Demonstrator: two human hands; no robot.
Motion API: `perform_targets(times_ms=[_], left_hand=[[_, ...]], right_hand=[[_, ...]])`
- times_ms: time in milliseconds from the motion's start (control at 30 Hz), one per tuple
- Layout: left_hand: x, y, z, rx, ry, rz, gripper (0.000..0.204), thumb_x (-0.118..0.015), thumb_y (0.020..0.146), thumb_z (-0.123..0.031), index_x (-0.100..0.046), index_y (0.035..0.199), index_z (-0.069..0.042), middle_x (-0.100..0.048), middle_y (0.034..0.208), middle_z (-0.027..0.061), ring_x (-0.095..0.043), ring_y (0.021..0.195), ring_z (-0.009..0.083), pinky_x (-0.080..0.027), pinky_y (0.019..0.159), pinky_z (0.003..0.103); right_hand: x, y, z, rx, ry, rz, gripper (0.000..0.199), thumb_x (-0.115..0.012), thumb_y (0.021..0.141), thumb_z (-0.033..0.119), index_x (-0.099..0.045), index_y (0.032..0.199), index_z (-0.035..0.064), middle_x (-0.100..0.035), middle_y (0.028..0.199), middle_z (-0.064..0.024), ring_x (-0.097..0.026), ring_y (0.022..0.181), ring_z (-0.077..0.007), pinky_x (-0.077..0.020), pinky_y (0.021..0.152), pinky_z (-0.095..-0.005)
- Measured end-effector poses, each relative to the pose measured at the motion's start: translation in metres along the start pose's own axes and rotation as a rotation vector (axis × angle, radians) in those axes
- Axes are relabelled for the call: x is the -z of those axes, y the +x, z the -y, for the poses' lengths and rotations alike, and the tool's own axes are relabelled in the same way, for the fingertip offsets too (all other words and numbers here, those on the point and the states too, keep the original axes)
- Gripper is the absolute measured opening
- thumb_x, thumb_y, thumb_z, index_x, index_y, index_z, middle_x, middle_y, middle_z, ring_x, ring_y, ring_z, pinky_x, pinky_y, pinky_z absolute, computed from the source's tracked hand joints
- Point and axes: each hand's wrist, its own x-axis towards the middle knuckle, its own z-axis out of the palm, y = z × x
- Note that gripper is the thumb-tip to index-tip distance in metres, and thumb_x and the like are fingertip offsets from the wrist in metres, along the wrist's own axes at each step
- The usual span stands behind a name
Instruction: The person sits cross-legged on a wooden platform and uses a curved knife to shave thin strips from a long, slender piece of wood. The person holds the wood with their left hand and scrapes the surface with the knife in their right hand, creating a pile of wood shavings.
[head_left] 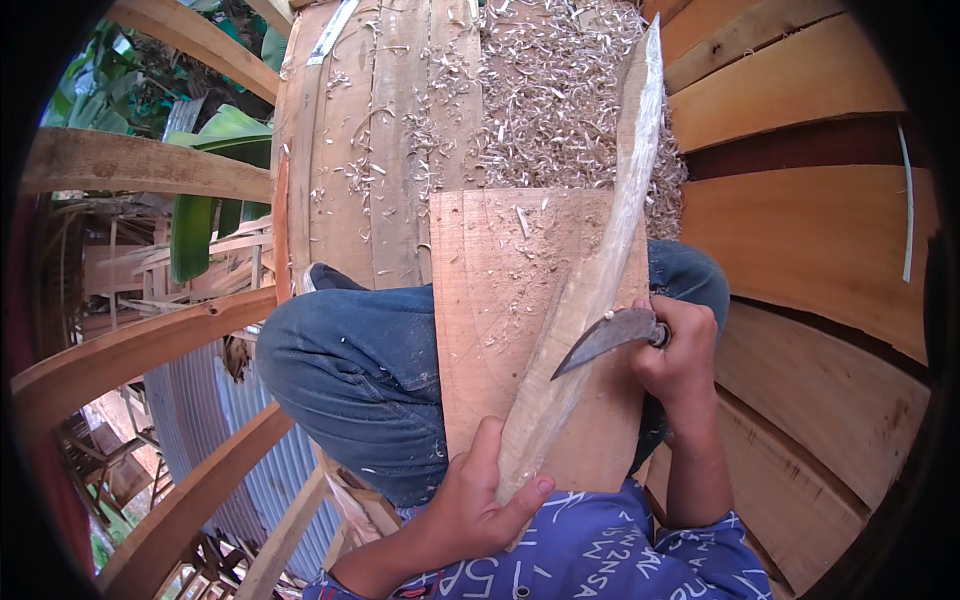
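Note:
A long, curved piece of pale wood (pixel 590 270) runs from my lap up to a narrow tip at the far right. Near its lower end my left hand (pixel 490 500) grips it, thumb on one side and fingers on the other. In my right hand (pixel 677 352) is a curved knife (pixel 608 335), its dark blade lying across the wood and pointing left. Under the wood, a flat wooden board (pixel 490 290) rests over my crossed legs, dusted with small chips.
Curled shavings (pixel 550 100) cover the plank floor (pixel 400 150) ahead. A pale strip (pixel 333 32) lies at the far left of it. Wooden planks (pixel 800 240) form a wall on the right. Open slats (pixel 150 160), leaves (pixel 195 230) and corrugated metal sheets (pixel 250 450) are on the left.

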Motion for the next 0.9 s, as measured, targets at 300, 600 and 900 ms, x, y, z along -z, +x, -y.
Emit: perform_targets(times_ms=[300, 600, 900], left_hand=[[-0.005, -0.007, 0.01, 0.107, 0.005, 0.043, 0.046, -0.064, 0.087, -0.023, -0.04, 0.115, 0.004, -0.061, 0.085, 0.0215, -0.064, 0.08, 0.0285, -0.05, 0.07, 0.036], [0.006, 0.005, 0.007, -0.059, 0.166, -0.151, 0.048, -0.066, 0.086, -0.024, -0.041, 0.112, 0.008, -0.063, 0.083, 0.0264, -0.067, 0.075, 0.0391, -0.053, 0.062, 0.041], [-0.009, -0.003, 0.02, 0.149, 0.426, 0.081, 0.048, -0.068, 0.083, -0.028, -0.044, 0.11, 0.004, -0.061, 0.072, 0.0248, -0.065, 0.066, 0.0409, -0.051, 0.057, 0.043]], right_hand=[[0.025, 0.026, -0.003, -0.216, 0.153, -0.085, 0.032, -0.057, 0.088, 0.012, -0.049, 0.063, -0.0058, -0.03, 0.05, -0.0081, -0.031, 0.051, -0.0062, -0.0254, 0.044, -0.0316], [0.012, -0.023, 0.017, -0.084, -0.019, 0.165, 0.011, -0.058, 0.062, 0.01, -0.059, 0.066, -0.0006, -0.055, 0.061, -0.0227, -0.058, 0.062, -0.0406, -0.0456, 0.055, -0.0439], [0.032, -0.008, -0.029, -0.306, -0.023, -0.008, 0.047, -0.07, 0.084, 0.032, -0.048, 0.066, -0.0052, -0.036, 0.051, -0.0154, -0.03, 0.049, -0.0211, -0.0346, 0.047, -0.0328]])
